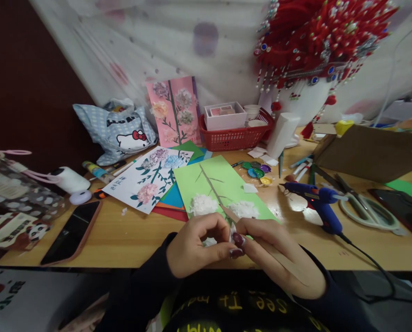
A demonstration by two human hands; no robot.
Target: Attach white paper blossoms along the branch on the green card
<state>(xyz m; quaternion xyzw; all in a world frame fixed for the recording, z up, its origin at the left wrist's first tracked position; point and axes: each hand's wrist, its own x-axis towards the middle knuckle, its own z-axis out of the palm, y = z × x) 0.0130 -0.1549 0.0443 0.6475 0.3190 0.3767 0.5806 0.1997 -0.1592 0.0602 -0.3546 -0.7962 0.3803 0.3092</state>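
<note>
Over the table's front edge, my left hand [199, 242] is closed in a pinch on a small white paper piece [232, 230]. My right hand [278, 253] meets it there, its fingertips pinching the same piece. A flat, pale wooden stick [229, 213] with a pointed tip also lies in my right hand, running back under the fingers. Just beyond is a light green sheet [228, 186] with a painted brown branch. Two ruffled white paper flowers, one on the left [204, 204] and one on the right [243, 209], sit on it. My hands partly hide another white patch.
A blue glue gun [311, 196], scissors [368, 210] and paint pots [257, 172] lie to the right. At left are a phone [72, 233] and a white flower picture [150, 180]. Behind stand a red basket [235, 137], a pink picture [174, 110] and a red headdress [316, 41].
</note>
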